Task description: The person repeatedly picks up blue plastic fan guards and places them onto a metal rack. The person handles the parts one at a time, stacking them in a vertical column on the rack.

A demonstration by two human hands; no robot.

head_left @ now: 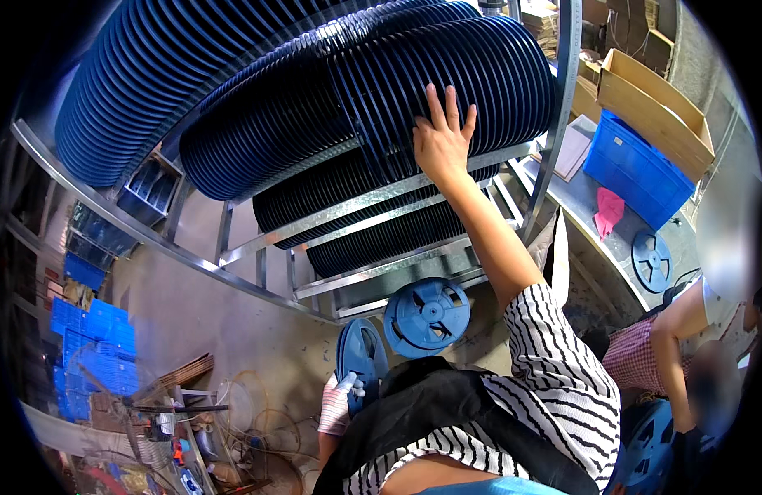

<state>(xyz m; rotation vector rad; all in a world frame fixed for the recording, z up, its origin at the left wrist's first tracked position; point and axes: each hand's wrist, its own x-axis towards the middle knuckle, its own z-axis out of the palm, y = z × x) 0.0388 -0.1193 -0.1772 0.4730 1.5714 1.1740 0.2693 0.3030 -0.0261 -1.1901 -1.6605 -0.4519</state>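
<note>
Spread flat, my right hand (441, 142) lies with open fingers against the edges of the dark blue reels (447, 74) packed side by side on the top tier of the metal rack (373, 202); it presses on them and grips nothing. That arm runs up from my striped sleeve (554, 363) at the lower right.

Low at my left side, my left hand (340, 404), in a light glove, is closed on the lower rim of a single blue reel (361, 353), which stands on edge, thin side toward me. Just to its right, another blue reel (427, 316) shows its flat spoked face, sitting against the foot of the rack; I cannot tell whether the two reels touch.

More rows of reels fill the tiers above and below my raised hand. Right of the rack stands a bench (591, 214) with a blue crate (637, 169), a pink cloth (608, 210) and one more reel (651, 260) lying flat. A second person's arm (674, 346) shows at the right edge, well apart from my hands. On the floor at lower left lie coils of wire (249, 404) and stacked blue trays (96, 338).
</note>
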